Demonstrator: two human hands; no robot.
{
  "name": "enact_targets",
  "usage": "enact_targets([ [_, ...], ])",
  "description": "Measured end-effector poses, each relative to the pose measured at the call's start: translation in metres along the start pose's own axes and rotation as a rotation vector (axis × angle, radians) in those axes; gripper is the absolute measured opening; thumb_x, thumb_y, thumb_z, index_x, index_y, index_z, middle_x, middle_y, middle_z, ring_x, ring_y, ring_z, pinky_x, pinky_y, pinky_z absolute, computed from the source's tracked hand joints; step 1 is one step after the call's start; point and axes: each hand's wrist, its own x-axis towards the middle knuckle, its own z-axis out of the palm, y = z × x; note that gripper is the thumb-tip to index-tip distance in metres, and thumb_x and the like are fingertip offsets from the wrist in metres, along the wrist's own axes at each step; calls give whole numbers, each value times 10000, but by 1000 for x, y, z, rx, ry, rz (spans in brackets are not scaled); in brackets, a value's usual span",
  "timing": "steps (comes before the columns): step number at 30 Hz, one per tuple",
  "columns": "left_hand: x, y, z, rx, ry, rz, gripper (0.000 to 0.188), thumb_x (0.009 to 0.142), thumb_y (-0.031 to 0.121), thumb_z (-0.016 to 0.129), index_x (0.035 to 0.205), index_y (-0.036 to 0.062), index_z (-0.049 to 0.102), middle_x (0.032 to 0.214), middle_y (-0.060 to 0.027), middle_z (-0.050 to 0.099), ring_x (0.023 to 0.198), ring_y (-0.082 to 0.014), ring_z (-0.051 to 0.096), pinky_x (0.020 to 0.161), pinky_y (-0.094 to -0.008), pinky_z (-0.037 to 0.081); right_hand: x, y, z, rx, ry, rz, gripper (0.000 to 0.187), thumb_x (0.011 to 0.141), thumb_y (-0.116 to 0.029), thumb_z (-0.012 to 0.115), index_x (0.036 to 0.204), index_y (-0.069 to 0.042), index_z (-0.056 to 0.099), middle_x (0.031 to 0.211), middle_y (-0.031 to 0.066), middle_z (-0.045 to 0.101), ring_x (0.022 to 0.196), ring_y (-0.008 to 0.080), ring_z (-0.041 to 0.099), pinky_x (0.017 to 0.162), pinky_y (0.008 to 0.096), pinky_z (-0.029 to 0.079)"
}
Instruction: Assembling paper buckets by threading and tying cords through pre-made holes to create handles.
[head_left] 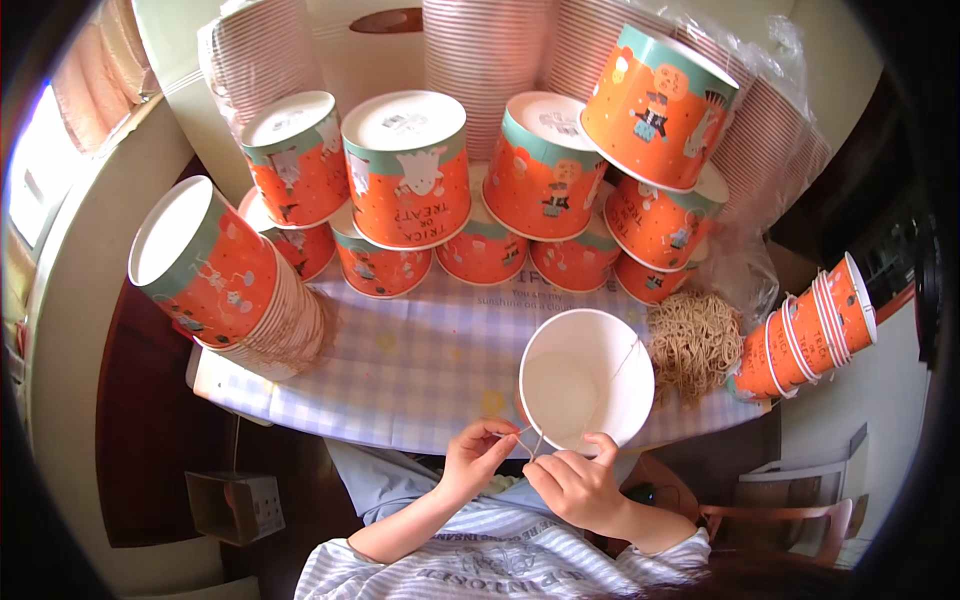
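Note:
A white-lined paper bucket (pixel 565 365) sits tilted at the table's front edge, its open mouth toward me. A thin tan string (pixel 535 440) runs from the bucket's rim down to my fingers, and part of it crosses the inside. My left hand (pixel 476 462) pinches the string just left of the bucket. Beside the near rim, my right hand (pixel 578 487) is closed on the string too, its index finger raised against the bucket. Between the hands the string forms a small loop or crossing. A heap of tan strings (pixel 694 340) lies right of the bucket.
Upside-down orange-and-green paper buckets (pixel 405 170) stand stacked along the table's back. A leaning stack (pixel 225 270) is at left, another bucket stack (pixel 810 325) at right. Tall nested stacks (pixel 487 70) rise behind, some in clear plastic. A checked cloth (pixel 420 350) covers the table.

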Motion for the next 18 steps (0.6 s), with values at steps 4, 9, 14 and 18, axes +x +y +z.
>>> enact_targets([
  [4,-4,7,1,-39,-63,-184,109,861,55,537,952,-4,554,929,-30,574,838,-78,533,724,-204,435,-13,-5,16,23,63,105,65,728,-127,611,748,-162,560,723,-87,526,681,25,537,912,421,220],
  [9,-10,-1,-4,-76,-149,-315,108,840,11,527,930,-34,565,985,-86,560,880,-144,544,797,-267,441,-21,-7,29,-20,150,167,45,760,-161,608,757,-174,565,796,-99,579,786,30,575,973,463,143],
  [14,-8,-4,-1,23,-206,-223,104,821,-31,545,921,-25,571,996,-80,535,900,-147,533,807,-274,439,-30,-5,42,-67,187,167,72,768,-169,601,733,-185,540,806,-100,607,838,28,583,1004,465,91],
  [18,-5,-4,0,-74,-188,-273,96,833,48,579,903,-16,570,942,-44,515,858,-111,515,750,-227,428,-33,-5,45,-32,198,171,101,768,-159,594,713,-184,513,794,-102,614,845,27,584,1021,437,78],
])
